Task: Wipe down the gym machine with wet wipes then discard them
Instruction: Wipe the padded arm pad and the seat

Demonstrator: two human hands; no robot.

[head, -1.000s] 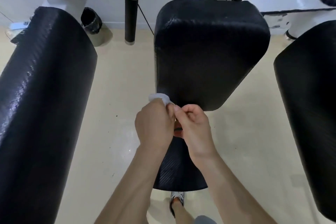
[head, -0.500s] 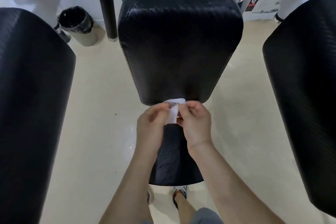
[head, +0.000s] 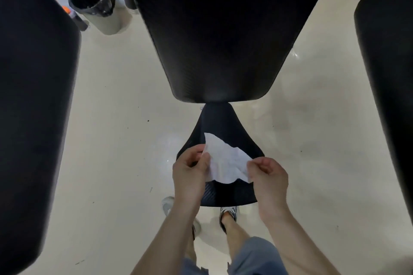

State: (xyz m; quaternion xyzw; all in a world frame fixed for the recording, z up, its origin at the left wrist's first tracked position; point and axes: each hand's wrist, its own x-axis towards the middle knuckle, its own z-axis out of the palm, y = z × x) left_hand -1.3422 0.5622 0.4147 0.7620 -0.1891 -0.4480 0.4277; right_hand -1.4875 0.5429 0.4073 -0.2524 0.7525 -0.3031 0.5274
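**Head view: wet wipe now unfolded, ready for wiping**

The head view shows that the wet wipe (head: pixel 225 163) has gone from a small bunched wad, pinched between both hands a second ago, to a sheet spread open at lower centre of the frame. The left hand (head: pixel 190 174) pinches its left edge between thumb and fingertips; the right hand (head: pixel 268 176) pinches its right edge the same way. Both hands are narrowly closed on the wipe and have moved apart to stretch it.

The wipe hangs over the seat pad (head: pixel 223 123), whether touching cannot be told. The back pad (head: pixel 214 29) fills the upper centre. The side pads stand at the left (head: pixel 33 96) and right (head: pixel 388 73) edges.

Judgement: preparation is complete; wiping of the nearest pad has not begun. A lined bin (head: pixel 93 4) stands on the floor (head: pixel 116 118) at upper left, suitable for later disposal.
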